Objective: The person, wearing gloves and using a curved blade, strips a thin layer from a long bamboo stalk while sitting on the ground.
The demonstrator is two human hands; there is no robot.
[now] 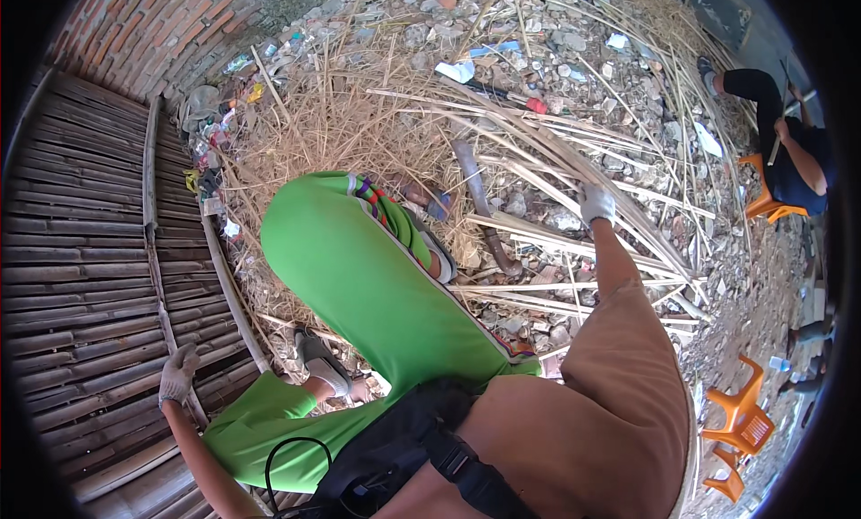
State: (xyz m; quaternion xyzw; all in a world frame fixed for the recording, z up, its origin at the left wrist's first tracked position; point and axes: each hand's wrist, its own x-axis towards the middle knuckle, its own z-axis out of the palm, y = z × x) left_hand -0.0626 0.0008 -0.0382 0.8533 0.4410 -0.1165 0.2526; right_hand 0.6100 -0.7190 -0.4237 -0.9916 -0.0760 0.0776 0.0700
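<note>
1. The left hand (178, 372), in a pale work glove, rests on the edge of a woven bamboo panel (81, 277) at the lower left; its fingers curl loosely over a slat, though whether they actually clamp it cannot be told from here.
2. The bamboo panel fills the left side, made of dark horizontal slats crossed by a few upright strips, and it lies beside a brick wall (143, 26) at the top left.
3. The right hand (596, 203), also gloved, is stretched forward and closed around a bundle of long split bamboo strips (538, 134).
4. The strips run from the upper middle down to the right, fanning out over rubble and dry straw (341, 125) on the ground.
5. The person's legs, in bright green trousers (359, 277), reach forward between the 2 hands, with a grey shoe (318, 358) near the panel's edge and another shoe (439, 255) further out by the strips.
6. A curved dark pipe (480, 205) lies among the strips just left of the right hand.
7. A seated person (789, 151) in dark clothes is on an orange chair at the far right, well apart.
8. Another orange plastic chair (744, 416) stands at the lower right.
</note>
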